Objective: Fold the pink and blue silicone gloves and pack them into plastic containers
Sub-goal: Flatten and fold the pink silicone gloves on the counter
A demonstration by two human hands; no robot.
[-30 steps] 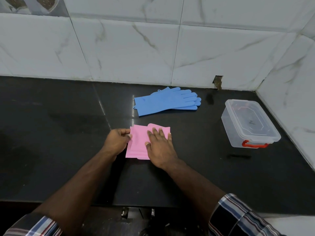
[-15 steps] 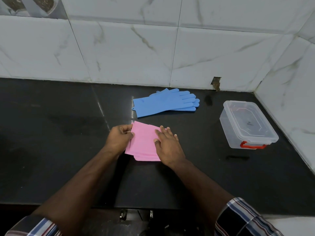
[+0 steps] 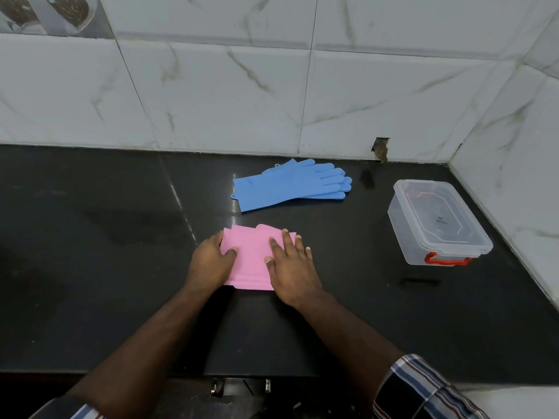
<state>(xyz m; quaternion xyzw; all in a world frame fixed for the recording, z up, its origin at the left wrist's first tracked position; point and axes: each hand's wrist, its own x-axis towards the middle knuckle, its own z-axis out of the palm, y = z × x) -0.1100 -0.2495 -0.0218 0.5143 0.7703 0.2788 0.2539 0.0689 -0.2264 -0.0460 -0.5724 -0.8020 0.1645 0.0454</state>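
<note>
Plaid sleeves (image 3: 423, 388) are cut off by the bottom edge. On the black worktop (image 3: 90, 267), the folded pink gloves (image 3: 251, 258) lie partly hidden under both hands. The left hand (image 3: 211, 264) holds the stack's left edge, its grip narrow, thumb on top. The right hand (image 3: 292, 267) presses flat, fingers straight. Beyond lie the blue gloves (image 3: 287, 184), stacked; right, well apart, a lidded clear container (image 3: 438, 222), contents unclear.
</note>
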